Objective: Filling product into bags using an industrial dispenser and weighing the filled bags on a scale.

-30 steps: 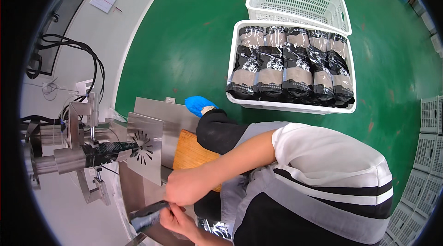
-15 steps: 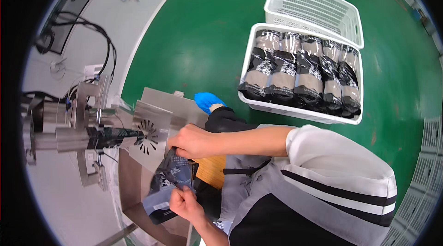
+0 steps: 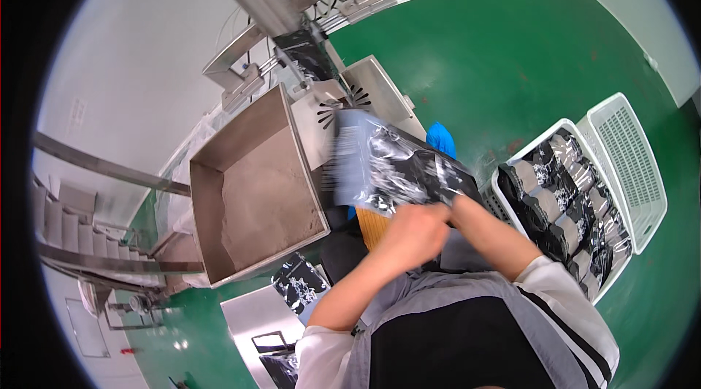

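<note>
A black and grey printed plastic bag [image 3: 398, 162], smeared by motion, is in front of me with its gathered end towards me. My left hand [image 3: 420, 234] is closed around that end. Close beside it my right hand [image 3: 461, 205] also grips the gathered end, its fingers largely hidden. Beyond the held bag, another dark bag [image 3: 305, 54] hangs on the metal filling spout [image 3: 266, 0] of a machine. A steel plate with radiating slots [image 3: 325, 115] sits under the spout, partly covered by the held bag.
A steel bin [image 3: 198, 206] with brownish powder is on my left. Flat printed bags [image 3: 298, 285] lie on a pale metal surface [image 3: 244, 312] beside me. On the right, a white crate [image 3: 499, 206] holds several filled bags, next to another white crate [image 3: 628, 170]. A blue-covered foot [image 3: 440, 139] shows ahead.
My view has turned left, bringing the powder bin into sight. The bag has come up from beside the machine to in front of me, and my hands are now together at its gathered end.
</note>
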### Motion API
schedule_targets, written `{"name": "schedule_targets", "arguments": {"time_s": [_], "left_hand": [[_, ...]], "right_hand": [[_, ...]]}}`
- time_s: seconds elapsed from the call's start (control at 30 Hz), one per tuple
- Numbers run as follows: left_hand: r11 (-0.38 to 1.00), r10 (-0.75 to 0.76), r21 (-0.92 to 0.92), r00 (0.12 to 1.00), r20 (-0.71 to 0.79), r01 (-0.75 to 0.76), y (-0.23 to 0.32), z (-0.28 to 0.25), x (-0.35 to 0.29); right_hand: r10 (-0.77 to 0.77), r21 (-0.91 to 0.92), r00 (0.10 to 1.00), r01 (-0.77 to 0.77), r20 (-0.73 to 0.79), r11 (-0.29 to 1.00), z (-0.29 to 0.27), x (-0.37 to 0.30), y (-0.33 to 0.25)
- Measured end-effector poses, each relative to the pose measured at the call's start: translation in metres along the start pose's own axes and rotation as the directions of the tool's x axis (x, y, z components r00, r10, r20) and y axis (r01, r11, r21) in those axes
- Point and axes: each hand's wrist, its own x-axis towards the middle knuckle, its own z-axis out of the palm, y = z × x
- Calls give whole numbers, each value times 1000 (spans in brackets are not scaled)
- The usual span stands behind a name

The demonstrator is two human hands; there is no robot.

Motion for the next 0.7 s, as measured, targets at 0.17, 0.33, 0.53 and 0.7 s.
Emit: {"name": "schedule_targets", "arguments": {"time_s": [0.17,0.33,0.53,0.7], "left_hand": [[969,244,-52,968,57,-241,31,47,-9],[974,222,-36,975,-23,-223,30,50,-15],[989,129,105,949,-288,-103,21,-11,-29],[953,-193,-296,893,-407,71,-1,-110,-38]], "right_hand": [[-417,-451,875,277,-246,848,36,44,5],[-643,-984,761,168,89,63,59,34,-15],[-251,-704,742,390,622,-594,20,7,-26],[133,-746,779,625,612,-228,91,-95,-150]]}}
